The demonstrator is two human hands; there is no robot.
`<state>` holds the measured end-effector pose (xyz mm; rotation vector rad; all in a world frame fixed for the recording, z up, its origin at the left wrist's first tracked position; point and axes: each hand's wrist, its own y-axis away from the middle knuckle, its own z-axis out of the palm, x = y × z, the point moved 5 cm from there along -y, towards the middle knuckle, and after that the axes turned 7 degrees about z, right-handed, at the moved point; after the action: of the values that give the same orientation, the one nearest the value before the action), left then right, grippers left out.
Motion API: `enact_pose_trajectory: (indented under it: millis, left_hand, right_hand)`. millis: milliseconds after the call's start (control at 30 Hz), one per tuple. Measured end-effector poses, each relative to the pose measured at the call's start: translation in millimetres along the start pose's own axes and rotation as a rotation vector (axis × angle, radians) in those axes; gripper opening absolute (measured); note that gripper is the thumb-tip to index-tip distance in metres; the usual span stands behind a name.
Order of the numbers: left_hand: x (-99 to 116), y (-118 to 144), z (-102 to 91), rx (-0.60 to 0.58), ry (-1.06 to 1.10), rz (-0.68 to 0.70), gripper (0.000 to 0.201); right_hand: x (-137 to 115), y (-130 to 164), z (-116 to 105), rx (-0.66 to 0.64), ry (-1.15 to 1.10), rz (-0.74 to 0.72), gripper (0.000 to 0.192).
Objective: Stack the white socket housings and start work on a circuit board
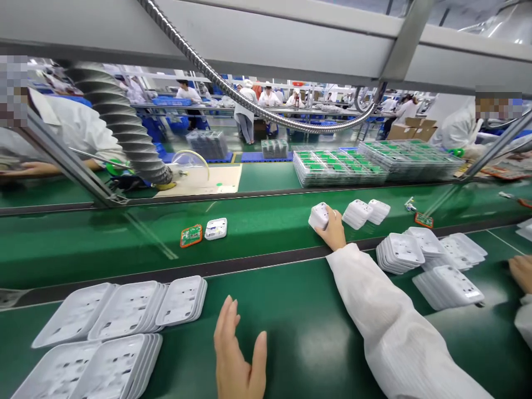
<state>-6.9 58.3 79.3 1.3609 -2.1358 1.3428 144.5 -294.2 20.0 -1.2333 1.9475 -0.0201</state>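
Observation:
My right hand reaches out to the far green belt, its fingers and thumb closed round a small stack of white plastic covers. Two more stacks of white covers stand just to the right of it. Low in the middle of the view, my left hand is raised over the green surface with its fingers stretched and thumb apart, holding nothing. Left of that hand lie several stacks of white plastic shells, open side up.
On the belt lie an orange-edged circuit board and a white shell with parts. More white stacks stand at the right, near another person's hand. Clear trays of green boards are piled behind. A metal conduit hangs overhead.

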Motion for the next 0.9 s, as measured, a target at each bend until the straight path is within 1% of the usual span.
enact_pose_trajectory:
  millis: [100, 167, 200, 233, 267, 300, 367, 400, 433, 500, 533, 567, 600, 633, 700, 767, 800, 833, 900]
  left_hand:
    - [-1.0, 0.4, 0.1, -0.019, -0.011, 0.006, 0.062]
    - [-3.2, 0.6, 0.2, -0.025, -0.036, 0.009, 0.062]
    - [-3.9, 0.3, -0.1, -0.021, -0.056, 0.018, 0.064]
    - [-3.9, -0.2, -0.6, -0.014, -0.083, 0.035, 0.065]
    - [-3.0, -0.8, -1.2, -0.010, -0.116, 0.062, 0.068]
    - [-1.0, -1.4, -1.9, -0.013, -0.152, 0.094, 0.071]
    - [5.2, -1.5, -3.7, -0.064, -0.221, 0.167, 0.076]
    - [9.3, -0.4, -4.8, -0.119, -0.248, 0.210, 0.078]
    - [13.9, 2.0, -6.0, -0.191, -0.261, 0.262, 0.077]
    - [21.8, 11.5, -9.1, -0.389, -0.236, 0.356, 0.070]
    - [23.8, 18.2, -11.7, -0.489, -0.204, 0.379, 0.066]
    - [23.8, 25.1, -15.5, -0.568, -0.166, 0.374, 0.062]
    - [21.7, 31.5, -20.5, -0.614, -0.125, 0.340, 0.058]
    - [17.5, 37.0, -26.6, -0.626, -0.087, 0.280, 0.055]
    - [5.1, 45.5, -41.4, -0.570, -0.004, 0.114, 0.048]
    - [-9.3, 52.1, -59.6, -0.467, 0.125, -0.078, 0.042]
    - [-16.7, 54.8, -70.4, -0.404, 0.206, -0.187, 0.040]
    - [-23.9, 57.1, -83.0, -0.327, 0.290, -0.302, 0.041]
    - [-37.3, 59.0, -114.8, -0.121, 0.423, -0.522, 0.049]
  right_hand:
    - [-8.1, -3.9, -8.4, 0.029, -0.069, 0.020, 0.076]
    - [-21.2, -2.0, -21.3, 0.078, -0.170, 0.041, 0.076]
    - [-30.7, 2.9, -28.2, 0.081, -0.245, 0.053, 0.078]
    - [-42.2, 11.1, -34.0, 0.046, -0.338, 0.067, 0.080]
    - [-55.3, 23.2, -37.9, -0.042, -0.448, 0.087, 0.082]
    - [-69.9, 39.8, -39.4, -0.190, -0.577, 0.113, 0.083]
    - [-102.6, 87.2, -39.3, -0.609, -0.807, 0.159, 0.085]
    - [-117.3, 116.2, -39.9, -0.837, -0.884, 0.196, 0.084]
    - [-128.9, 146.4, -41.1, -1.060, -0.933, 0.256, 0.082]
    - [-144.0, 201.9, -46.2, -1.428, -0.980, 0.384, 0.077]
    - [-148.0, 224.2, -48.6, -1.562, -0.988, 0.442, 0.073]
    - [-150.4, 242.1, -49.9, -1.661, -0.992, 0.492, 0.069]
    - [-152.1, 255.9, -49.9, -1.727, -0.999, 0.529, 0.064]
    - [-153.6, 265.9, -48.5, -1.763, -1.014, 0.551, 0.061]
    - [-158.4, 278.5, -43.0, -1.800, -1.060, 0.555, 0.062]
    - [-164.7, 284.1, -36.6, -1.797, -1.106, 0.524, 0.069]
    - [-167.3, 284.5, -33.4, -1.772, -1.117, 0.508, 0.070]
    - [-168.7, 283.7, -30.3, -1.733, -1.113, 0.495, 0.070]
    - [-167.9, 278.7, -25.1, -1.627, -1.071, 0.478, 0.064]
